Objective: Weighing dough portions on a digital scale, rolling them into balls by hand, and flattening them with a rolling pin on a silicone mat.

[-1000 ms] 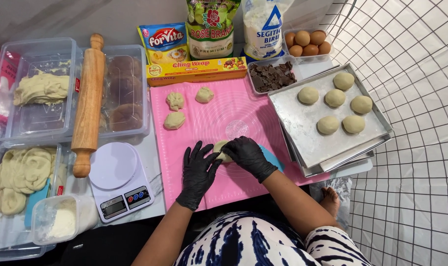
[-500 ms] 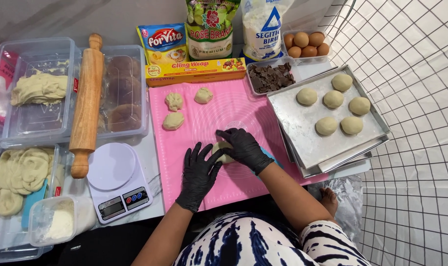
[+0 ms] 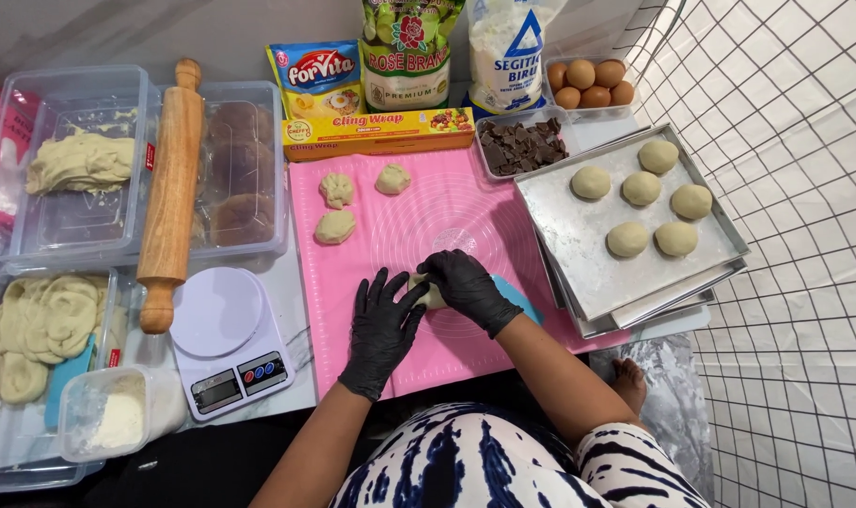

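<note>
Both gloved hands are cupped round one dough piece (image 3: 430, 292) near the front of the pink mat (image 3: 466, 202). The left hand (image 3: 383, 329) lies flat against it with fingers spread, probably just steadying it, while the right hand (image 3: 466, 285) curls its fingers over the top. The scale (image 3: 229, 339) sits just left, handy for portions. Three rough lumps (image 3: 337, 209) wait further back. Smooth balls are spaced out on the tray (image 3: 578, 240) so they don't stick. Chocolate chunks (image 3: 522, 146) and eggs (image 3: 593, 83) sit at the back.
</note>
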